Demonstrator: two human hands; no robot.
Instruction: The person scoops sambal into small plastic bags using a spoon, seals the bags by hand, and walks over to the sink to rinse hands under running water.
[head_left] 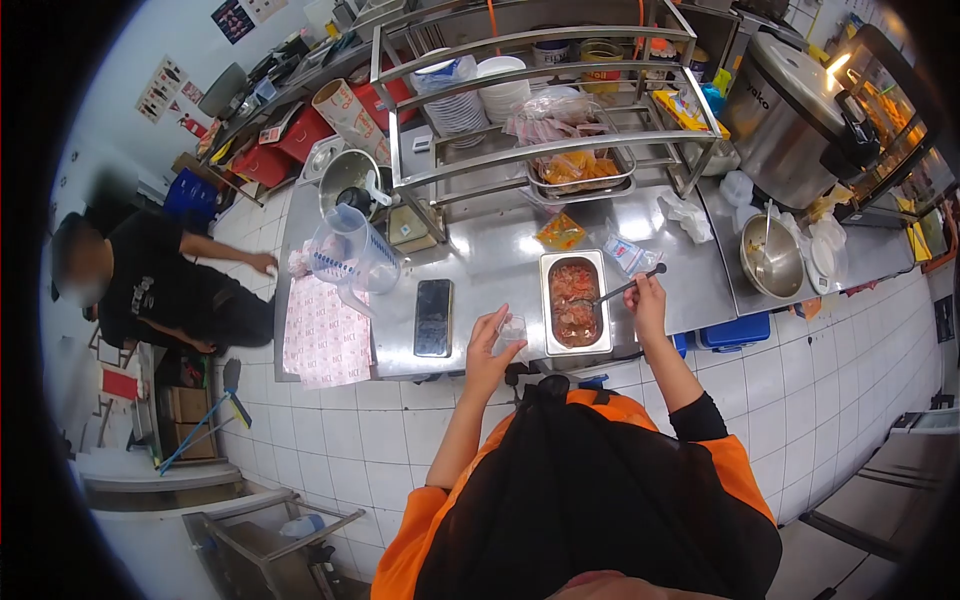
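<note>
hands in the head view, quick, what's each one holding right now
Left hand: closed around a small clear cup.
Right hand: closed on a black-handled spoon, over the metal pan.

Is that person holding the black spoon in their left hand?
No, the right hand holds the spoon, while the left hand holds a small clear cup.

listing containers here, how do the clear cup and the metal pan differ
The metal pan is large and opaque; the clear cup is small and see-through. The pan stands on the counter, while the left hand holds the cup. Both are containers.
</note>
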